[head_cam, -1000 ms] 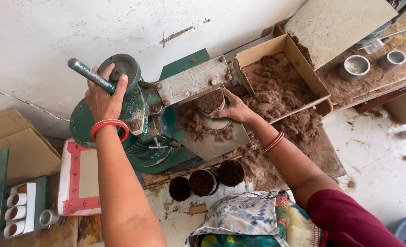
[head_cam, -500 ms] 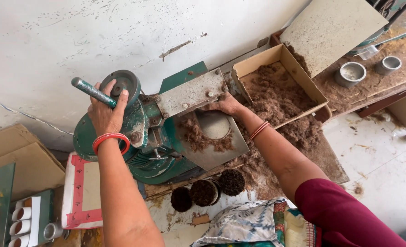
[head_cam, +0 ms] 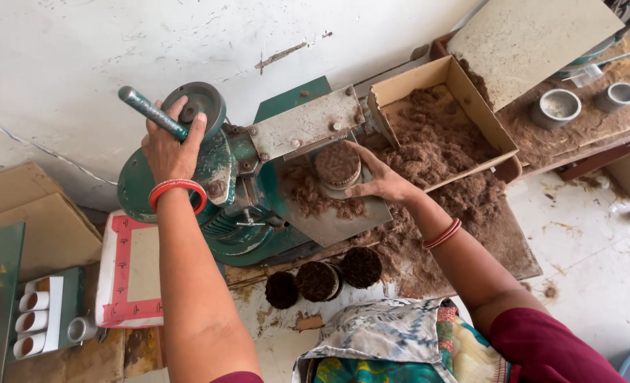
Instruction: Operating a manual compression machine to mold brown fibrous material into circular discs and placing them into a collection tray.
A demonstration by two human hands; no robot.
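Note:
My left hand [head_cam: 169, 145] grips the round wheel and its handle [head_cam: 152, 113] on a green hand press [head_cam: 223, 206]. My right hand [head_cam: 382, 181] rests on the press's metal plate [head_cam: 336, 220], fingers around a round cup packed with brown fibre [head_cam: 338, 165] that sits under the press head [head_cam: 304, 128]. Loose brown fibre lies on the plate around the cup. Both wrists wear red bangles.
A cardboard box of brown fibre [head_cam: 439, 131] stands right of the press. Three filled fibre cups [head_cam: 318, 279] sit below the press. Two empty metal cups [head_cam: 556, 106] are at top right. A white sack [head_cam: 127, 273] and small white tubes [head_cam: 31, 323] lie at left.
My right hand has drawn back from under the press head to the plate, and the filled cup now shows under the head. My left hand stays on the wheel handle.

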